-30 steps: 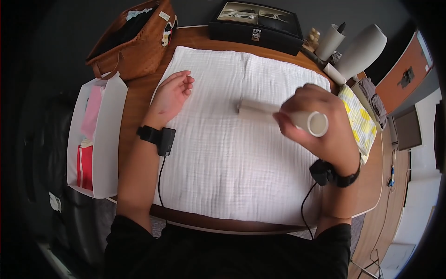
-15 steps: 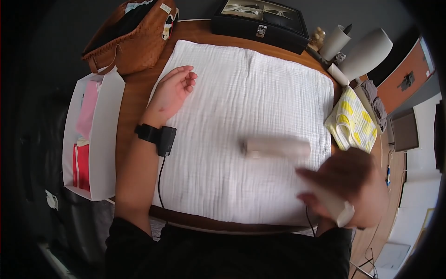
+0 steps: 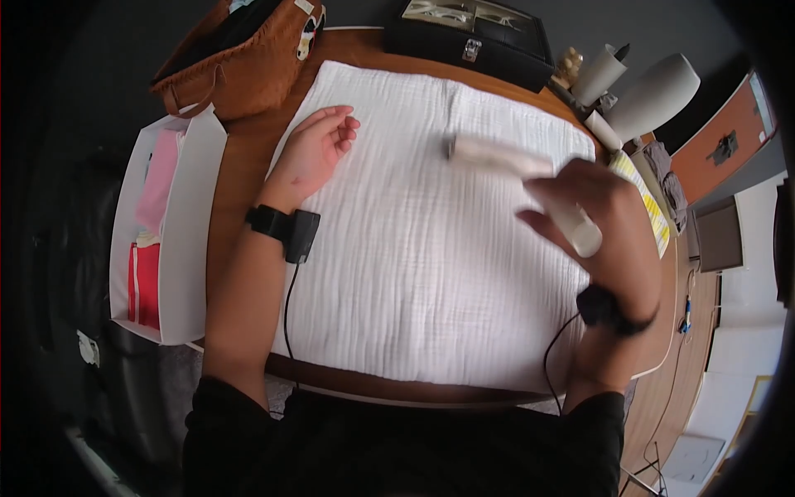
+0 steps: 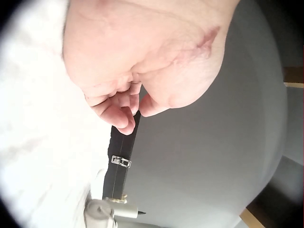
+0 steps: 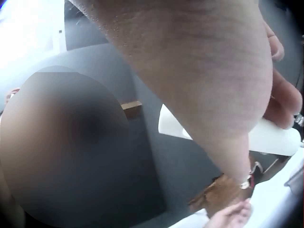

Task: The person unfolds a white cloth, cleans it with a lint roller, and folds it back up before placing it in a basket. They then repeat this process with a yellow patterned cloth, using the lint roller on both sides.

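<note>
A white cloth (image 3: 397, 248) lies spread over the table. In the head view my right hand (image 3: 600, 207), somewhat blurred, grips the white handle (image 3: 584, 236) of a pale roller-like tool (image 3: 497, 157), whose cylinder is over the cloth's upper right part; whether it touches the cloth cannot be told. The right wrist view shows the hand (image 5: 204, 71) with its fingers around the white handle (image 5: 273, 138). My left hand (image 3: 315, 153) rests palm up at the cloth's left side, fingers loosely curled and holding nothing, as the left wrist view of that hand (image 4: 147, 57) also shows.
A brown basket (image 3: 240, 83) and a white box (image 3: 186, 248) of folded cloths stand left. At the back is a black glasses case (image 3: 468, 50). Back right are a white cup (image 3: 598, 79) and a white vase (image 3: 654, 99). A yellow-patterned cloth (image 3: 654, 207) lies right.
My right hand went toward the table's near right edge with the tool, then back up and away, the tool's cylinder now farther back over the cloth. My left hand has stayed almost still.
</note>
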Available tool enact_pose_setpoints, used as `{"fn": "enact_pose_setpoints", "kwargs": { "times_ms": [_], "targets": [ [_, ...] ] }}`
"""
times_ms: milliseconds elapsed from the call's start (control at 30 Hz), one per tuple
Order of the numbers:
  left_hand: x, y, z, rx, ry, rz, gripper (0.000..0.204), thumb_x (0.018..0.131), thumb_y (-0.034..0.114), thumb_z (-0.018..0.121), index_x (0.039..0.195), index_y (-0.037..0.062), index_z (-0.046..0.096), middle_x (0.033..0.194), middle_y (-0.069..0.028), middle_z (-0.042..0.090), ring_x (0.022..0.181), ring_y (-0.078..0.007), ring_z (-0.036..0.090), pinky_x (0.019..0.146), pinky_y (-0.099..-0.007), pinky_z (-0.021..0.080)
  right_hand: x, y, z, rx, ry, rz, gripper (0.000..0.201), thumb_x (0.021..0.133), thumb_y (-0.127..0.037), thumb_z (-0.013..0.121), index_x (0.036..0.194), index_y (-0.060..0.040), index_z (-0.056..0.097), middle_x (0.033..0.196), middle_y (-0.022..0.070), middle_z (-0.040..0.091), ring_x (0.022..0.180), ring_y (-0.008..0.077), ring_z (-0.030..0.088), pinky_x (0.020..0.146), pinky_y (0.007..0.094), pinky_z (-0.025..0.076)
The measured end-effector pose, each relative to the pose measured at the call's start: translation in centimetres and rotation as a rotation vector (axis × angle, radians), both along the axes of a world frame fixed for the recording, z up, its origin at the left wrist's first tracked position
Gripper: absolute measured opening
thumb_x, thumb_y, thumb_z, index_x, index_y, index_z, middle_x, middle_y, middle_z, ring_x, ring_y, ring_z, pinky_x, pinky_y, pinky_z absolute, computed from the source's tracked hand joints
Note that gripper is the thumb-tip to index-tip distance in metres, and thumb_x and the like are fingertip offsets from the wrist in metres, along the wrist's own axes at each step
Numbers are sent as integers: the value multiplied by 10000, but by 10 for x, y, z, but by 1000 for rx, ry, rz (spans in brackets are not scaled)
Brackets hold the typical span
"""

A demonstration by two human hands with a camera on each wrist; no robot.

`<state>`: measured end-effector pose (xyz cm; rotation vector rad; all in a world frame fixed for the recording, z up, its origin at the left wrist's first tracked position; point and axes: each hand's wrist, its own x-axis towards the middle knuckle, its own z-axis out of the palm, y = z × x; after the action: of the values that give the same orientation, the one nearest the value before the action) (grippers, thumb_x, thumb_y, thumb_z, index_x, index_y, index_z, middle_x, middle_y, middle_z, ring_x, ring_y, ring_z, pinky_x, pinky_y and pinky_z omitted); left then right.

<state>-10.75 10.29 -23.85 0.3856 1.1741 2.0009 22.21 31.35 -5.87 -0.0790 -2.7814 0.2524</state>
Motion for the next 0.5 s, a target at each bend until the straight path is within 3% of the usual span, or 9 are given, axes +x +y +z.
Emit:
{"fn": "enact_pose_setpoints", "kwargs": {
  "times_ms": [133,233,333,400,433,500],
  "targets": [
    [-1,1,-1,-12,34,16,252,1109,128,578,1312,-10,636,1133,-82,667,1015,-150,610,917,-268,509,-13,9,-21,153,-13,42,368,788,-359,917,998,-82,796,839,81,717,753,307,718,655,397,557],
    [3,1,1,-15,38,17,256,1111,137,578,1310,-11,642,1122,-60,651,1000,-142,592,901,-256,494,9,-19,12,189,-45,177,347,789,-338,910,965,-67,785,803,73,701,738,280,715,649,382,554],
    [0,1,0,-24,43,13,262,1112,145,581,1312,-12,644,1132,-63,654,1004,-143,596,907,-259,497,32,-32,25,-16,-128,519,300,870,-372,879,921,-89,795,637,0,614,540,169,620,510,330,457],
    [1,2,0,-34,46,18,265,1113,146,582,1316,-12,645,1140,-65,657,1011,-143,599,910,-260,500,43,-45,44,-105,-238,688,284,885,-332,853,861,-76,731,623,-13,577,535,125,609,468,319,455],
    [1,2,0,-36,51,22,266,1114,146,582,1318,-12,646,1144,-66,659,1014,-143,601,911,-261,502,50,-48,47,-237,-359,776,305,944,-323,821,818,-78,690,615,-40,540,534,93,588,469,281,450],
    [1,1,1,-40,52,21,265,1115,143,581,1319,-12,648,1148,-68,661,1019,-143,604,915,-262,506,57,-49,38,-317,-337,868,325,952,-368,829,857,-74,728,613,-47,527,504,83,558,449,272,413]
  ]
}}
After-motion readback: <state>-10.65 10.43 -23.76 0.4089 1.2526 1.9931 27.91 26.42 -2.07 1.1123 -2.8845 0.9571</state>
